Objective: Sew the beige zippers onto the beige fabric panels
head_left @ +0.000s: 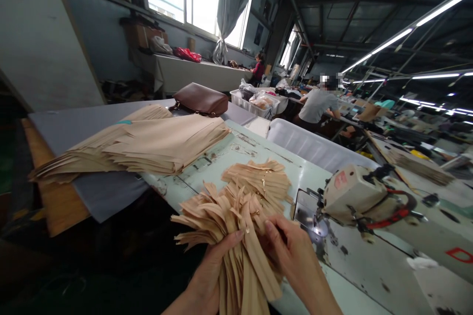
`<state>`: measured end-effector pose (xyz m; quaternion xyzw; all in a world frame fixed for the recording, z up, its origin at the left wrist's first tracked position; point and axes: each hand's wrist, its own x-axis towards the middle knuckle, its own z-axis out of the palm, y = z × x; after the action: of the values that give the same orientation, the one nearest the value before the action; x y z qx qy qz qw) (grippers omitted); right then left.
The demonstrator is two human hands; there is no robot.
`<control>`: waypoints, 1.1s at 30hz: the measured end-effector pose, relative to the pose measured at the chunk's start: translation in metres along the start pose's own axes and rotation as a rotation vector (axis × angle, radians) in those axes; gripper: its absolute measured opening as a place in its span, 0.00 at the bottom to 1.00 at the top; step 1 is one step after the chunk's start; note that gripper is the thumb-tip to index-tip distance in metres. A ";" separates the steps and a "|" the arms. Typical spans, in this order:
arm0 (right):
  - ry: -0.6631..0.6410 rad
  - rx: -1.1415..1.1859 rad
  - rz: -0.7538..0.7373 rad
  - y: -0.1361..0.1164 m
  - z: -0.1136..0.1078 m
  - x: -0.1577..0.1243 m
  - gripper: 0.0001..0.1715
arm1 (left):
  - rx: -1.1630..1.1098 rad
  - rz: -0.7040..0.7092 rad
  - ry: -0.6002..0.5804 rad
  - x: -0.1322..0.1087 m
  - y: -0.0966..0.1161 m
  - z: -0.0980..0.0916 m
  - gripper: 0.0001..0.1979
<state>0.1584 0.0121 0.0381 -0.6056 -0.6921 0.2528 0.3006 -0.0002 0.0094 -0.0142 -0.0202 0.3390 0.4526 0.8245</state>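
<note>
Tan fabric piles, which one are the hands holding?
The bundle of narrow strips nearest the camera, held by the left hand and right hand; the fanned pile and the wide-panel stack lie beyond the hands.

A worn sewing table (pixel 258 150) carries a sewing machine (pixel 354 194) toward its right edge, tan strips (pixel 258 177) centrally, stacked tan panels (pixel 166 142) across its left edge.

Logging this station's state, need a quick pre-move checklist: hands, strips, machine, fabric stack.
1. Left hand holding beige strips: ok.
2. Right hand pinching strips: cannot tell, fingertips partly hidden.
3. Right hand clear of sewing machine head: ok, visibly apart.
4. Strip ends squared: not ok, fanned unevenly.
5. Machine stopped: cannot tell from one still.
6. Fabric stack edges aligned: not ok, layers splayed.
</note>
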 end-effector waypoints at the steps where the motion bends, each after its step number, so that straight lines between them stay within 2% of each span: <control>1: 0.017 0.015 0.034 0.001 0.000 0.001 0.25 | -0.005 -0.017 -0.001 -0.001 0.001 0.001 0.20; 3: 0.021 0.055 0.096 0.004 -0.002 0.004 0.26 | 0.010 -0.032 0.003 -0.002 0.002 0.000 0.18; 5: 0.097 0.027 0.130 0.009 -0.004 0.010 0.25 | 0.036 -0.022 0.018 -0.001 0.002 -0.004 0.15; 7: 0.206 -0.072 0.126 0.015 -0.005 0.016 0.21 | 0.034 -0.003 0.021 0.002 0.002 -0.009 0.13; 8: 0.216 -0.117 0.121 0.018 -0.005 0.019 0.16 | 0.021 0.001 0.017 0.003 0.002 -0.011 0.13; 11: 0.108 -0.172 0.107 0.028 -0.003 0.028 0.04 | -0.017 0.015 -0.002 0.008 0.002 -0.017 0.14; 12: 0.075 -0.172 0.106 0.031 -0.002 0.030 0.03 | -0.022 0.021 -0.002 0.009 0.002 -0.018 0.15; 17: 0.093 -0.198 0.121 0.038 0.002 0.035 0.12 | -0.021 0.006 0.073 0.005 0.002 -0.014 0.19; 22: 0.094 -0.250 0.117 0.037 0.003 0.031 0.07 | -0.011 0.006 0.070 0.002 0.000 -0.008 0.19; 26: 0.095 -0.273 0.108 0.034 0.003 0.032 0.13 | 0.005 0.033 0.049 0.003 -0.001 -0.008 0.18; 30: 0.105 -0.241 0.087 0.024 -0.008 0.031 0.17 | 0.008 0.027 0.023 0.002 -0.002 -0.007 0.17; 33: 0.098 -0.212 0.015 0.008 -0.011 0.020 0.17 | -0.007 0.023 0.042 0.001 -0.003 -0.006 0.20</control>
<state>0.1699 0.0326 0.0419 -0.6507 -0.6950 0.1504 0.2663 -0.0010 0.0064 -0.0207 -0.0283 0.3548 0.4628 0.8118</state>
